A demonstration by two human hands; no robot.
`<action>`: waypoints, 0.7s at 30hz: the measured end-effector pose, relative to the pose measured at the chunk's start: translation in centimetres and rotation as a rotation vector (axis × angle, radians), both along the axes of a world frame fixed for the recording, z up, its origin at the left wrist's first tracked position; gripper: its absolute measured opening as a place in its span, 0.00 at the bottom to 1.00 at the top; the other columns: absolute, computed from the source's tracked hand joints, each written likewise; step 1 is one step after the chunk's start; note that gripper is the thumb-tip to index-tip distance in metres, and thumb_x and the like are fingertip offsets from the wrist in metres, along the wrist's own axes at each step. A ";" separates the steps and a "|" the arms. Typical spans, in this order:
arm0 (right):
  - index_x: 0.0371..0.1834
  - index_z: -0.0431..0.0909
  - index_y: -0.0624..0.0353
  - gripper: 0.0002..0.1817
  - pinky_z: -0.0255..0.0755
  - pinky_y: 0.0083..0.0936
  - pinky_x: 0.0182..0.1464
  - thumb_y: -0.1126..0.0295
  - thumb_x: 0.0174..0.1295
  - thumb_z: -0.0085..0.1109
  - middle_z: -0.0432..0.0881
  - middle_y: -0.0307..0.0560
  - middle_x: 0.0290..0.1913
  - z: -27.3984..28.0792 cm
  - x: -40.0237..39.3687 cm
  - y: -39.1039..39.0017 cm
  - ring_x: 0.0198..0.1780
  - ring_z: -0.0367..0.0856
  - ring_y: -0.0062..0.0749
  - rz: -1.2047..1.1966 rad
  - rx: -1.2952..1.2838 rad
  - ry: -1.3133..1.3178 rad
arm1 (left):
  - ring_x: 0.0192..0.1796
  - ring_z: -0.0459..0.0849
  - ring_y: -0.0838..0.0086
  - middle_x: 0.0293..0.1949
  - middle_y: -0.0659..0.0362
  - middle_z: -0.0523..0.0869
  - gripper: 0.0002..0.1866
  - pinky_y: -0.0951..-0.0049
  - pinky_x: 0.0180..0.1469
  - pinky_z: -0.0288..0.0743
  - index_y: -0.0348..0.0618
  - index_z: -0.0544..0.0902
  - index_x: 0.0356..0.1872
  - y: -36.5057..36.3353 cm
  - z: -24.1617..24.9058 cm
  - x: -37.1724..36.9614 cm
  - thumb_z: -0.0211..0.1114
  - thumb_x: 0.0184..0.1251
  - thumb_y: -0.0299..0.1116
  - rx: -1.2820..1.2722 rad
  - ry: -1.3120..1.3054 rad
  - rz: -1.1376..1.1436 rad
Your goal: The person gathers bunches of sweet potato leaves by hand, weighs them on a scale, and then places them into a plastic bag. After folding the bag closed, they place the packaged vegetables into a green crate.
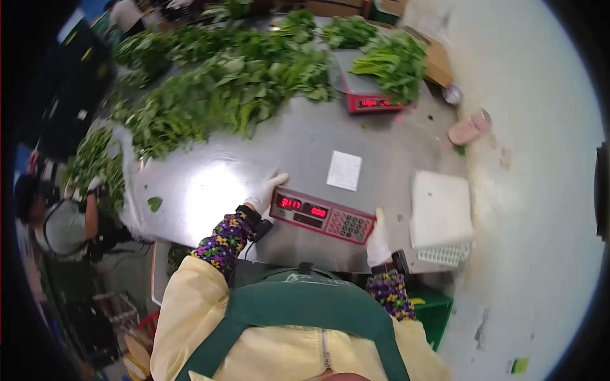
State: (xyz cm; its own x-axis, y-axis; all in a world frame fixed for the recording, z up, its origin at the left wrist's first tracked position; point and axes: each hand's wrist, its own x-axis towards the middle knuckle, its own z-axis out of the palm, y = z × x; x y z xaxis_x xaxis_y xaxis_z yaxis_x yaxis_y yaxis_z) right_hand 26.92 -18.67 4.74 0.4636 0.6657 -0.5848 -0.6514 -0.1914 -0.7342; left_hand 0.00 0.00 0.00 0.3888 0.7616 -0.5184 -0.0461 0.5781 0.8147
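Left hand: I have the left hand [262, 195], in a white glove, against the left end of a red-framed electronic scale [322, 216], a finger or thumb extended past its upper corner.
Right hand: the white-gloved right hand [379, 242] lies along the scale's right end; the hands are apart, the scale between them. How firmly either closes, I cannot tell.
Scale: near my edge of the grey metal table [289, 136], slightly slanted, lit red digits on the left, keypad on the right. From my view, I cannot tell if it touches the tabletop.
Just beyond: a white square sheet [344, 170] lies flat.
Far side: a second red scale with a metal pan [356, 82] carries a leafy green bunch [397, 63]; a long heap of leafy greens [222, 86] spreads to its left.
Right side: a stack of white foam-like sheets [440, 209] sits above a pale perforated tray [440, 256]; a pink bottle [470, 127] lies near the wall [527, 190].
Left side: a person in a grey top [63, 225] reaches toward more greens [101, 168].
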 end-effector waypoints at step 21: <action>0.55 0.78 0.65 0.15 0.71 0.21 0.51 0.69 0.72 0.48 0.81 0.44 0.49 15.2 -12.2 9.1 0.48 0.78 0.25 0.566 0.093 -0.950 | 0.36 0.80 0.80 0.37 0.62 0.85 0.18 0.80 0.36 0.71 0.43 0.82 0.52 2.8 13.4 -42.8 0.63 0.68 0.44 0.330 0.616 0.512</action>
State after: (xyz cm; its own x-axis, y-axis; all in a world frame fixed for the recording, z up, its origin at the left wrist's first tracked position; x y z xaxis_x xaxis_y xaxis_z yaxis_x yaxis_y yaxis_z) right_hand 14.69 -9.59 19.91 0.3122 0.9458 -0.0897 0.3477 -0.2016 -0.9157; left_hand -42.79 2.81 13.45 -0.3209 0.9147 -0.2455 0.2688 0.3365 0.9025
